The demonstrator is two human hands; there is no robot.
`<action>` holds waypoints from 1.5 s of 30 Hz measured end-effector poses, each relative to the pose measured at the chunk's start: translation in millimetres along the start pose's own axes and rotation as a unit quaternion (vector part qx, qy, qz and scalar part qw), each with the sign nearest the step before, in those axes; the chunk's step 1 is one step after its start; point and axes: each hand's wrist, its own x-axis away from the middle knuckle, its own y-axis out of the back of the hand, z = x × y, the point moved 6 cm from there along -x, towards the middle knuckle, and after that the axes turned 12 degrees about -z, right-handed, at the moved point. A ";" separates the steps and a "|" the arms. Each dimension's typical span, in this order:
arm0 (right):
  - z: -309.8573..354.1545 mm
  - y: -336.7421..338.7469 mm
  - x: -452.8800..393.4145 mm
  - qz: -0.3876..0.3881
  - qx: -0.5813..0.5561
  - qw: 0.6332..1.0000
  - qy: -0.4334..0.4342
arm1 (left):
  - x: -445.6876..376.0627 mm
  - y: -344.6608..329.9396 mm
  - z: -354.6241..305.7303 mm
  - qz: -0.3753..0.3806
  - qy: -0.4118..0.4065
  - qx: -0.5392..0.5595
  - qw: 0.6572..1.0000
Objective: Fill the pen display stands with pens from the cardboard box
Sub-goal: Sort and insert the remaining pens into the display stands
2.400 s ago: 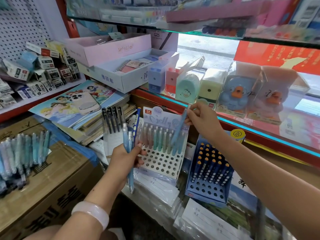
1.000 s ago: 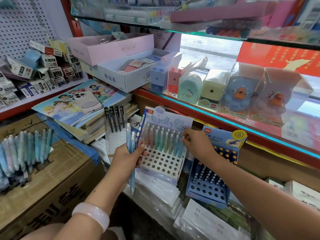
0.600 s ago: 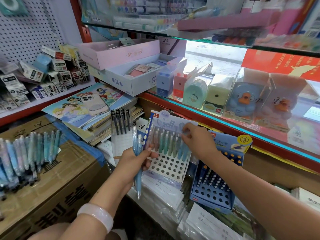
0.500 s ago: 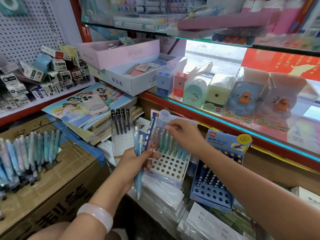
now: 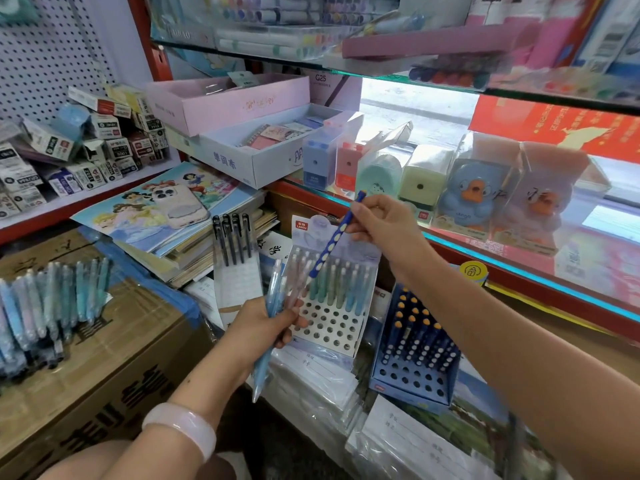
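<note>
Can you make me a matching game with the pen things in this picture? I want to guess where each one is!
Things:
1. dotted blue pencil
2. pastel pens
3. black pens
4. phone

Places:
A. lying on the picture books
B. pinched in the right hand
C. standing in the clear stand
D. bunched in the left hand

Right pairs: 1-B, 2-D, 3-C, 4-A
</note>
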 end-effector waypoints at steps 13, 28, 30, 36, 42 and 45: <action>-30.9 120.7 56.7 -0.120 0.332 0.920 0.169 | 19.8 -58.4 -4.5 0.043 -0.050 -0.060 0.996; -112.8 90.8 87.8 -0.082 0.423 0.894 0.125 | 17.3 -55.9 7.0 -0.027 -0.021 -0.056 0.998; -121.7 88.4 87.1 -0.061 0.441 0.888 0.112 | 17.7 -54.7 6.9 -0.028 -0.022 -0.050 0.998; -129.6 81.2 88.8 -0.033 0.448 0.887 0.106 | 21.2 -54.4 3.0 -0.013 -0.025 -0.019 0.999; -85.1 89.9 78.0 -0.081 0.424 0.895 0.114 | 30.4 -51.0 -6.1 0.016 -0.032 -0.001 0.999; -46.2 79.5 63.8 -0.086 0.299 0.945 0.097 | 32.9 -49.6 -7.4 0.029 -0.033 0.000 0.999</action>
